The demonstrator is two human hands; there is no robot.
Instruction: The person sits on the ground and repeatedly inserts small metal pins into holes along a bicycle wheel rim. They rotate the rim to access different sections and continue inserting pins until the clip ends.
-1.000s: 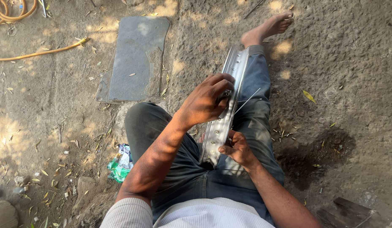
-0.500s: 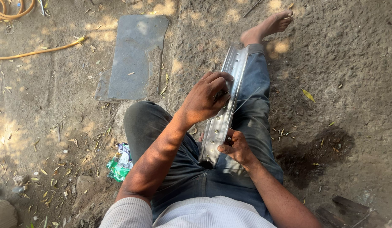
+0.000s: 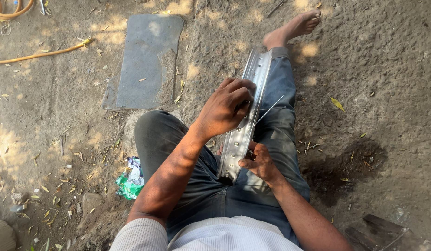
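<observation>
Across the seated person's lap, a metal wheel rim (image 3: pixel 245 125) is being fitted with spokes.
Left hand (image 3: pixel 225 109) clasps the rim's edge; right hand (image 3: pixel 259 162) pinches near a thin spoke (image 3: pixel 270 110), which likely needs guiding into its hole.

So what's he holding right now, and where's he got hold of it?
A silver wheel rim lying along the lap. The left hand grips over its outer edge near mid-length; the right hand holds its lower part from the side, beside thin spokes.
</observation>
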